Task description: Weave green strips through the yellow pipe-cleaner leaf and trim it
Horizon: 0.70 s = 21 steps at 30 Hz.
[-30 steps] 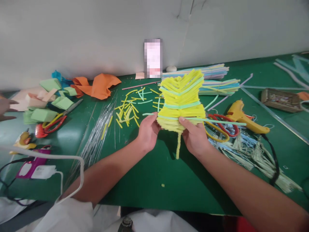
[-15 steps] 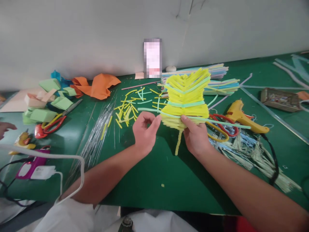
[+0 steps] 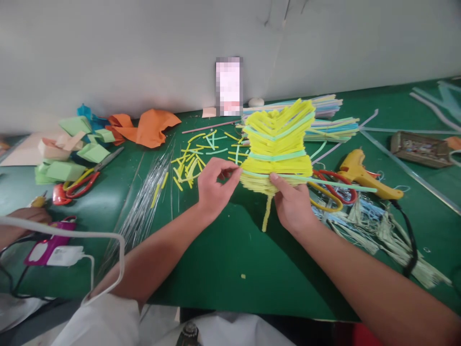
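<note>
A leaf-like piece of yellow pipe cleaners [image 3: 277,132] with a short yellow stem is held up over the green table. Mint green pipe cleaners cross it in bands. Along its lower part lies a mint green pipe cleaner [image 3: 338,183], its long end sticking out to the right. My right hand [image 3: 293,202] grips the leaf's bottom, thumb on top pressing that strand, fingers hidden behind. At the left edge my left hand [image 3: 218,190] is closed in a pinch on the strand's left end, which is mostly covered by the fingers.
Yellow clippings [image 3: 187,166], thin wires [image 3: 144,206] and scissors [image 3: 77,185] lie left. A glue gun [image 3: 369,175], more scissors [image 3: 329,192] and a small tray [image 3: 419,150] are right. Pipe cleaner bundles [image 3: 331,127] lie behind. Another person's hand [image 3: 25,223] is far left, beside a purple power strip [image 3: 50,245].
The strand's left end, which stuck out past my left hand, no longer shows there. My left fingers have closed in at the leaf's edge. The other person's hand has come over the far-left tool.
</note>
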Tool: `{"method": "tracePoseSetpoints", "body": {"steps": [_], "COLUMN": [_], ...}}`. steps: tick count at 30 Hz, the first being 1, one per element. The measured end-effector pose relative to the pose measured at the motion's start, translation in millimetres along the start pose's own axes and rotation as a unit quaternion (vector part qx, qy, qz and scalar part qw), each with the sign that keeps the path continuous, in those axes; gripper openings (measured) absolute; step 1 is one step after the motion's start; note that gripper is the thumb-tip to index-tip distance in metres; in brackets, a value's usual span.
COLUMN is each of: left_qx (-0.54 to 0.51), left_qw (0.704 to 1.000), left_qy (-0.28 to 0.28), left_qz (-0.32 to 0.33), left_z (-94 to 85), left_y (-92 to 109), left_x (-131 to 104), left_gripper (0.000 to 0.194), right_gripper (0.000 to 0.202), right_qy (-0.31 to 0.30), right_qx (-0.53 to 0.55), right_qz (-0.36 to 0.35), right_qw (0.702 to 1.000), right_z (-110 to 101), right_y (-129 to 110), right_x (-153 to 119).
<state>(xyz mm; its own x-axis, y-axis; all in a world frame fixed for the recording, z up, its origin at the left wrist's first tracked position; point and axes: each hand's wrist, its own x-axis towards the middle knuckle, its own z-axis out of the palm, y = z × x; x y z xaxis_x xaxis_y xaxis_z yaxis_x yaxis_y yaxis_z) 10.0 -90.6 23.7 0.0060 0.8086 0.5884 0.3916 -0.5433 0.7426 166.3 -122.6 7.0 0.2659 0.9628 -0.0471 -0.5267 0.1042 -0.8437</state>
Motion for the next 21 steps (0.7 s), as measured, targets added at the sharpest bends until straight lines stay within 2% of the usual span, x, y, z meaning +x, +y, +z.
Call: {"method": "tracePoseSetpoints", "body": {"steps": [5,13,21], "left_qx": [-0.036,-0.074,-0.100], "left_qw": [0.998,0.983,0.984], "left_qy": [-0.005,-0.026,-0.020], "left_qz": [-0.043,-0.163,-0.145], "left_z": [2.8,6.2,6.8], "left_y": [-2.5,-1.8,-0.4], "left_x": [-4.3,-5.5,-6.5], "left_gripper": [0.007,0.012,0.013], "right_gripper": [0.055,0.061,0.050], "right_qy": [0.003,-0.003,-0.011], "right_qx": [0.003,0.011,0.021], "right_qz": [0.004,-0.003,0.000], "right_qw": [1.000,1.000,1.000], "right_z": [0.6,0.4,1.2], "right_y": [-1.3,-0.5,-1.5], "right_x": [0.5,0.4,-0.9]}}
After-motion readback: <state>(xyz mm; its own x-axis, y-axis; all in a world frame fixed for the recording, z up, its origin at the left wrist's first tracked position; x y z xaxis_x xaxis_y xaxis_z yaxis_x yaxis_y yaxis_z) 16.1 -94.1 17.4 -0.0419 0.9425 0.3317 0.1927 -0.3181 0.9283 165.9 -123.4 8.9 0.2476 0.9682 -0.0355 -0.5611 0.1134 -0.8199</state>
